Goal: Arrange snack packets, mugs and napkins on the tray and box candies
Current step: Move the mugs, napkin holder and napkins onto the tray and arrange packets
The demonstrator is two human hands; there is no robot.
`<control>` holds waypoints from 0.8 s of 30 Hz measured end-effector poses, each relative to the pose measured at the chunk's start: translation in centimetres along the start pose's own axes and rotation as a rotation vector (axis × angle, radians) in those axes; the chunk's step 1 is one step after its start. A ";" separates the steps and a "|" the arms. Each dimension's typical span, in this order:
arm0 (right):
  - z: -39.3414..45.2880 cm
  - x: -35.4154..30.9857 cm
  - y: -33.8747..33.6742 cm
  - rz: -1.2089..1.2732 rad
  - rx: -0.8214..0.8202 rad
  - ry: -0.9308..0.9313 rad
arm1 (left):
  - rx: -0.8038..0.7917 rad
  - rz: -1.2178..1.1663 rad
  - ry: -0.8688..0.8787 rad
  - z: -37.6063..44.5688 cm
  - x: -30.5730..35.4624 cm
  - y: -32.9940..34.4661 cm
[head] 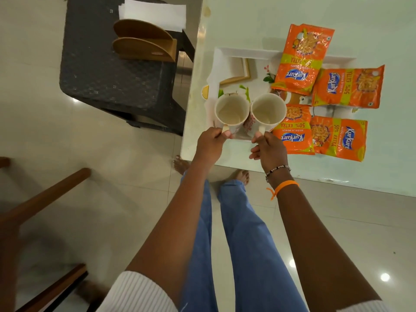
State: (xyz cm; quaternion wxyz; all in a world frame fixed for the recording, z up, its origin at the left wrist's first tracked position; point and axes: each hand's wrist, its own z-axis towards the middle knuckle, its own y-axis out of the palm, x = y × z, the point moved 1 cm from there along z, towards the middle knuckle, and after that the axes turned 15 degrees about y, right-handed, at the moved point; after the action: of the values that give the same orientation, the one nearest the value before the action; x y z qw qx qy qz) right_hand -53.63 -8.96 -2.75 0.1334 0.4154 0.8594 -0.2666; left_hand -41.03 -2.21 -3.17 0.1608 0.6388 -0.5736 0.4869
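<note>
A: Which step is in hand?

B: The mug step, I'd judge. The left hand (210, 140) is gripping the handle of the left mug (231, 110), fingers curled round it, and the right hand (267, 147) is pinching the handle of the right mug (267, 111). Both mugs are sitting upright, looking empty, touching side by side over the near edge of the tray (238, 52). I cannot tell whether they are resting on it or hanging just above.

A: What is the next move calling for?

B: Probably easing both down flat into the tray's bare left part, then letting go without knocking them together.

A: And the snacks?

B: Four orange snack packets (346, 86) are lying at the tray's right side, partly spilling onto the glossy surface (371, 30). They are reading "Kurkure", "Masala Munch" and "50% Extra".

A: Napkins?

B: White napkins (155, 13) are lying well apart on a dark chair (101, 75) left of the surface, just behind a wooden napkin holder (144, 41). Those are likely coming later. No candies or box are showing.
</note>
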 end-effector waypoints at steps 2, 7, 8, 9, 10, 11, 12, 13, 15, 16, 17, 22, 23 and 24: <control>0.1 0.7 0.2 0.016 -0.012 0.010 | -0.011 0.012 -0.018 -0.4 -0.3 0.3; 0.3 2.0 0.5 -0.021 -0.065 0.066 | -0.016 0.040 -0.063 -0.9 -0.8 1.0; 0.3 2.1 0.6 -0.026 -0.081 0.080 | -0.007 0.041 -0.071 -0.9 -0.9 1.2; 0.3 2.3 0.6 -0.032 -0.091 0.091 | -0.002 0.043 -0.078 -0.8 -0.9 1.2; 0.1 2.4 0.7 -0.037 -0.093 0.095 | -0.002 0.044 -0.083 -0.8 -1.0 1.2; 0.1 2.5 0.8 -0.047 -0.086 0.089 | -0.006 0.042 -0.091 -0.6 -1.0 1.2; 0.0 2.5 0.8 -0.063 -0.077 0.073 | -0.010 0.037 -0.104 -0.5 -1.0 1.1; -0.1 2.4 0.7 -0.075 -0.068 0.053 | -0.010 0.029 -0.118 -0.5 -0.8 1.0; -0.5 1.9 0.3 -0.070 -0.041 0.040 | 0.014 0.000 -0.153 -0.5 -0.5 0.8; -0.6 1.6 0.1 -0.083 -0.008 0.042 | 0.041 -0.027 -0.176 -0.6 -0.4 0.6; -0.8 1.2 -0.2 -0.120 0.038 0.050 | 0.075 -0.056 -0.199 -0.7 -0.4 0.3; -2.4 -2.5 0.2 -0.111 -0.045 -0.052 | 0.208 -0.156 -0.282 -1.3 -0.7 -2.3; -2.7 -3.5 0.9 -0.117 -0.087 -0.069 | 0.224 -0.181 -0.291 -1.2 -0.7 -3.1; -2.8 -4.4 1.7 -0.121 -0.125 -0.077 | 0.233 -0.205 -0.296 -1.0 -0.7 -3.9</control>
State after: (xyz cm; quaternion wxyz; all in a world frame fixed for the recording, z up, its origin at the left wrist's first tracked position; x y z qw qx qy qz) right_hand -49.58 -9.35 0.97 0.1757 0.3430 0.8921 -0.2360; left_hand -37.97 0.07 -1.86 0.0484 0.7727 -0.4629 0.4317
